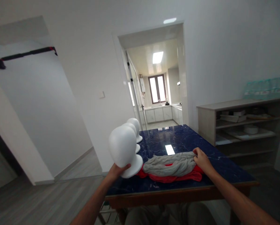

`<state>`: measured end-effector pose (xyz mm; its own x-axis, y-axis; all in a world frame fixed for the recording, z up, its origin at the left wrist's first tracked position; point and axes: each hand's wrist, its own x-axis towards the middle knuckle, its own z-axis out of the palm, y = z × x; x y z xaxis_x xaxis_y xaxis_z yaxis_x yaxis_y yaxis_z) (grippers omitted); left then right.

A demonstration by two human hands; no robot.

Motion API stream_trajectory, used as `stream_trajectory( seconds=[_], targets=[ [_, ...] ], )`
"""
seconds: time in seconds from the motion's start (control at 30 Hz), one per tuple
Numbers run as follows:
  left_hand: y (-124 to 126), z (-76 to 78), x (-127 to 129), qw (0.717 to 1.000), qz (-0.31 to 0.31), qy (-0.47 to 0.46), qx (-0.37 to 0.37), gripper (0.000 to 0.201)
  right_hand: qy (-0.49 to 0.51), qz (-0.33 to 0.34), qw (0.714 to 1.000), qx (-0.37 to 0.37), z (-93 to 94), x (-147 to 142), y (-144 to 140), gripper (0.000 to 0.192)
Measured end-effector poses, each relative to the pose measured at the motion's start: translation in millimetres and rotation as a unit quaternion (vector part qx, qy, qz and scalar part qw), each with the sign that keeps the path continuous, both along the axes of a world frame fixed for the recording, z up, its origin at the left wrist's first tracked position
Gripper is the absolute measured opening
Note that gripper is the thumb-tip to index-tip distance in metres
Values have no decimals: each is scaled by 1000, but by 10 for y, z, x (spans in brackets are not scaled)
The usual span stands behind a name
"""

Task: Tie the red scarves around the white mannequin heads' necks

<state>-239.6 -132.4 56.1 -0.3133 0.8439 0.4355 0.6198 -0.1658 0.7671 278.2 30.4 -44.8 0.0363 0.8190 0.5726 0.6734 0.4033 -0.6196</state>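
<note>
My left hand (118, 172) is closed around the neck of the nearest white foam mannequin head (123, 145), at the table's left edge. That head stands a little tilted, its round base beside the cloths. On the right, my right hand (202, 158) pinches the end of a grey scarf (170, 165). The scarf lies bunched lengthwise over a red cloth (174, 178), which shows along its front and ends. Two more white mannequin heads (134, 125) stand in a row behind the first, partly hidden by it.
The dark blue marbled table (163, 137) has a wooden front edge. A shelf unit (206, 125) stands to the right, with wrapped water bottles (266, 88) on top. Beyond the table, a doorway opens into a kitchen with a sink counter (159, 114).
</note>
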Motion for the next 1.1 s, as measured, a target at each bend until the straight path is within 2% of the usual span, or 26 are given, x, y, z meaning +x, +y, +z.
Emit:
stream_trajectory(
  seconds=[0.1, 0.2, 0.4, 0.63, 0.77, 0.83, 0.9, 0.97, 1.0, 1.03, 1.07, 1.1],
  targets=[
    [-171, -65, -315, 1000, 0, -11, -4, 90, -5, -11, 1000, -7, -24, 5, 28, 27],
    [-196, -132, -446, 1000, 3, -12, -15, 93, -7, -13, 1000, -4, -38, 16, 35, 29],
    [-108, -195, -473, 997, 2, -37, -75, 91, -5, -15, 1000, -15, -46, 40, 35, 31],
    [-120, -192, -416, 997, -4, -34, -71, 88, 13, -18, 1000, -10, -44, 40, 22, 34],
    [-189, -285, -462, 994, 26, 10, -103, 83, 12, -21, 1000, -8, -29, 25, 3, 32],
    [-314, -380, -474, 988, 67, 55, -127, 83, 12, -26, 1000, -8, -25, 19, 1, 32],
    [-503, -491, -402, 971, 141, 126, -144, 80, 10, -29, 999, -8, -23, 15, 2, 31],
    [-703, -577, -193, 949, 186, 205, -150, 68, 5, -27, 1000, -7, -19, 14, 3, 31],
    [-784, -596, -34, 947, 168, 230, -146, 60, 2, -25, 1000, -6, -17, 15, 3, 31],
    [-838, -592, 153, 955, 113, 240, -136, 54, -1, -24, 1000, -4, -15, 16, 3, 31],
    [-861, -565, 361, 963, 45, 241, -114, 53, -3, -25, 1000, -3, -13, 17, 2, 31],
    [-848, -516, 577, 964, -35, 250, -83, 62, -5, -27, 1000, -1, -12, 18, 1, 30]
  ],
)
